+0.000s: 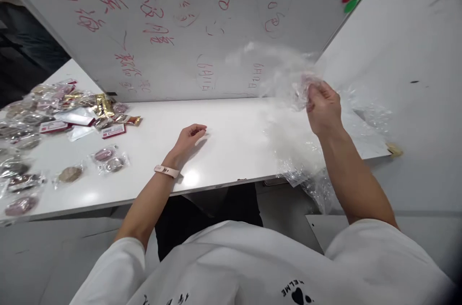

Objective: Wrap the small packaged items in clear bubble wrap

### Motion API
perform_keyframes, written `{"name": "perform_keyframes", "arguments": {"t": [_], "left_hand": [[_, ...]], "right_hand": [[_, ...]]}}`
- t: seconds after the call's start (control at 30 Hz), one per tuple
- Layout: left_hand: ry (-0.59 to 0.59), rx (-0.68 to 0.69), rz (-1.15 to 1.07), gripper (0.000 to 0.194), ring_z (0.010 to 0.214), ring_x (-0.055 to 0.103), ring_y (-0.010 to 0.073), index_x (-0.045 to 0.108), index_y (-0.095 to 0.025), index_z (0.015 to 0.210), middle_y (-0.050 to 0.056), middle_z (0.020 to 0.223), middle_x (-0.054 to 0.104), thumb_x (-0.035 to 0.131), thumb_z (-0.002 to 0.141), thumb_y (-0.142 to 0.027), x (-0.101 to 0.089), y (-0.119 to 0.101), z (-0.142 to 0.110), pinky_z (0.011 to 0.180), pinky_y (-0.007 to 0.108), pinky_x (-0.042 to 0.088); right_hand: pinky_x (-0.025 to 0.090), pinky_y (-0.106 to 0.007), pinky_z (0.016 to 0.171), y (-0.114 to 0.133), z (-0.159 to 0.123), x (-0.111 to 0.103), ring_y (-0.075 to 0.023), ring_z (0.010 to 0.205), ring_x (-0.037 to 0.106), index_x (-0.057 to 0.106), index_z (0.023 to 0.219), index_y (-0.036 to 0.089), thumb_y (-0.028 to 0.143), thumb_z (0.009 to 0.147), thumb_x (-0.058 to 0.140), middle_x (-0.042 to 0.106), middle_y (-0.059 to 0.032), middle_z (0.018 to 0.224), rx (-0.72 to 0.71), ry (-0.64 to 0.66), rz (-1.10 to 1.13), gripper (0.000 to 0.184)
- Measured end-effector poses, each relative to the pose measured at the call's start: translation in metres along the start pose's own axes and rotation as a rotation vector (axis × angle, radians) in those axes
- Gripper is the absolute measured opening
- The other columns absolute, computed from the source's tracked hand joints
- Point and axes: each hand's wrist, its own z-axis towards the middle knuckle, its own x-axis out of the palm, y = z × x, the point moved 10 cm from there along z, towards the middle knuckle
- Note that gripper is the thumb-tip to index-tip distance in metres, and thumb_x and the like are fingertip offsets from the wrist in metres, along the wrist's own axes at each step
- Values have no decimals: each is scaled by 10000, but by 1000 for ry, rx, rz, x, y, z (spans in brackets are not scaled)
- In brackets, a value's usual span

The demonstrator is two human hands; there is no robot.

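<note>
My right hand point(323, 105) is raised over the right part of the table, its fingers closed on a crumpled clear plastic bag point(288, 71). A pinkish patch shows through the film at the fingertips, and I cannot make out what it is. My left hand point(189, 137) rests low over the white table point(224, 151), fingers loosely curled, with a gap to the thumb and nothing held. Left of it lie small clear packets, one pair with pink and grey pieces point(110, 158) and one with a brownish piece point(70, 174).
A heap of wrapped packets point(46, 108) covers the table's left end, with gold sachets point(104, 105) and a red-edged white card point(113, 131). A whiteboard point(231, 55) with red writing stands behind. More clear plastic film point(319, 184) hangs over the right front edge.
</note>
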Motion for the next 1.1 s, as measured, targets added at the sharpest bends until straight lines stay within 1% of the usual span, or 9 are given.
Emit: {"name": "perform_keyframes", "arguments": {"t": [0.17, 0.23, 0.37, 0.47, 0.6, 0.73, 0.87, 1.0, 1.1], "left_hand": [[236, -73, -728, 658, 1309, 528, 343, 550, -253, 1342, 152, 1439, 534, 675, 816, -628, 43, -37, -42, 1058, 560, 448], [305, -90, -972, 704, 1341, 502, 392, 582, -215, 1288, 172, 1400, 563, 620, 804, -725, 45, -50, -61, 1072, 620, 425], [146, -114, -1141, 591, 1201, 621, 353, 638, -188, 1098, 132, 1119, 699, 664, 792, -693, 1, -33, -82, 1021, 582, 494], [4, -254, -1070, 401, 1024, 703, 287, 635, -184, 985, 88, 957, 718, 769, 784, -504, -27, 5, -93, 931, 476, 569], [-116, -376, -949, 265, 862, 728, 220, 601, -178, 882, 69, 905, 716, 811, 750, -274, -35, 33, -99, 854, 395, 598], [-160, -421, -851, 354, 739, 718, 199, 579, -185, 920, 44, 816, 693, 797, 754, -409, -30, 35, -88, 750, 376, 610], [-159, -451, -673, 484, 592, 669, 173, 564, -181, 1028, 27, 733, 662, 780, 754, -516, -31, 35, -63, 665, 361, 596], [-108, -476, -423, 605, 608, 676, 181, 503, -155, 1252, 75, 820, 702, 812, 743, -261, -31, 32, -38, 646, 342, 566], [-21, -414, -298, 894, 766, 719, 200, 389, -178, 1430, 106, 962, 720, 786, 648, -2, -30, 18, -25, 755, 339, 563]], "right_hand": [[417, -511, 1163, 76, -61, 85, -242, 1425, 438, 537, 1383, 426, 655, 958, 364, 496, 64, 1505, 66, 284, 467, 513], [394, -533, 1177, 72, -101, 121, -250, 1452, 399, 488, 1441, 429, 666, 953, 341, 439, 78, 1549, 148, 394, 537, 561], [380, -535, 1178, 27, -171, 169, -273, 1457, 387, 403, 1520, 358, 656, 940, 395, 385, 10, 1590, 351, 589, 613, 652], [366, -524, 1182, 1, -197, 172, -280, 1463, 374, 270, 1576, 354, 649, 882, 544, 381, -44, 1594, 404, 663, 552, 803], [356, -544, 1179, 2, -201, 155, -286, 1492, 315, 130, 1593, 426, 686, 791, 667, 312, -38, 1627, 355, 693, 583, 999], [385, -560, 1154, -2, -203, 148, -316, 1478, 337, 179, 1588, 426, 753, 813, 585, 293, -49, 1635, 422, 709, 535, 934], [489, -499, 1087, -30, -189, 145, -316, 1390, 477, 233, 1582, 390, 702, 855, 573, 357, -96, 1600, 599, 529, 319, 861], [596, -450, 947, -33, -160, 150, -298, 1232, 623, 177, 1600, 379, 677, 849, 612, 497, -134, 1496, 603, 408, 277, 918], [639, -411, 806, -24, -146, 169, -270, 1014, 712, 336, 1560, 369, 579, 810, 715, 633, -125, 1339, 538, 518, 229, 866]]}}
